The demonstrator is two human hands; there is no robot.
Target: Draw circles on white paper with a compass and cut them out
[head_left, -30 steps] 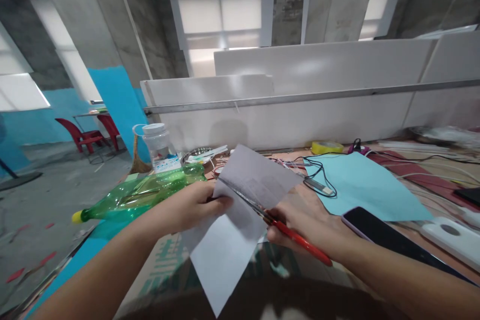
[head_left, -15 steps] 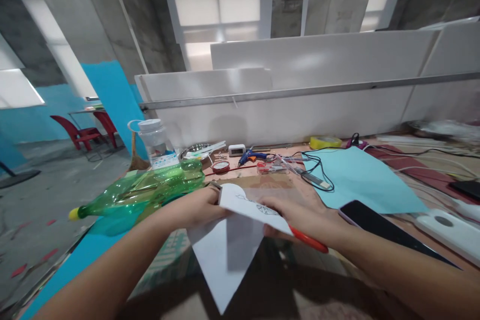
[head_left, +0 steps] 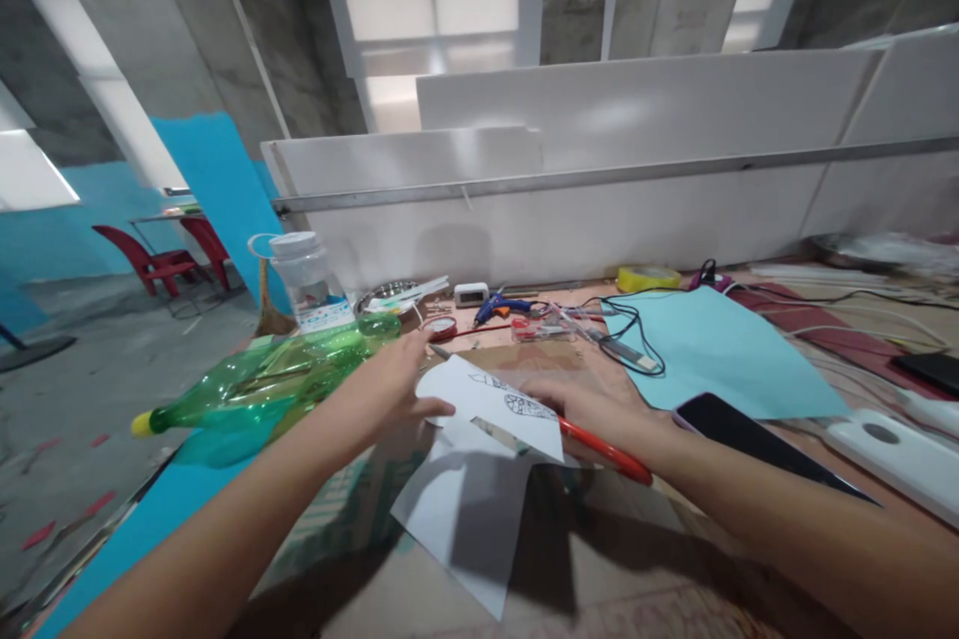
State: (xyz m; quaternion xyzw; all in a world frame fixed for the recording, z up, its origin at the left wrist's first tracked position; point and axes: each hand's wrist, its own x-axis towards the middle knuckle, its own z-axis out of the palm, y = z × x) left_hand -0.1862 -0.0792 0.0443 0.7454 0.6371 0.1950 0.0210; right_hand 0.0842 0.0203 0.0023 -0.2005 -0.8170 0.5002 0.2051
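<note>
My left hand [head_left: 394, 387] pinches the left edge of a small white sheet [head_left: 494, 407] with line drawings on it. My right hand [head_left: 591, 401] is closed on red-handled scissors [head_left: 595, 446], whose blades reach under that sheet. A larger white piece of paper [head_left: 469, 509] lies below on the table, touching or hanging from the small sheet; I cannot tell which.
Green plastic bottles [head_left: 262, 389] lie at the left, a clear jar [head_left: 304, 280] behind them. A light blue sheet [head_left: 719, 354], a black phone [head_left: 756, 439], a white device [head_left: 891, 459], cables, a glue gun [head_left: 500, 308] and yellow tape [head_left: 648, 278] sit further back. White boards [head_left: 599, 210] wall the far edge.
The sheet has tipped from upright to nearly flat, drawings up. A larger piece of paper has dropped lower onto the table. Both hands have sunk toward the table.
</note>
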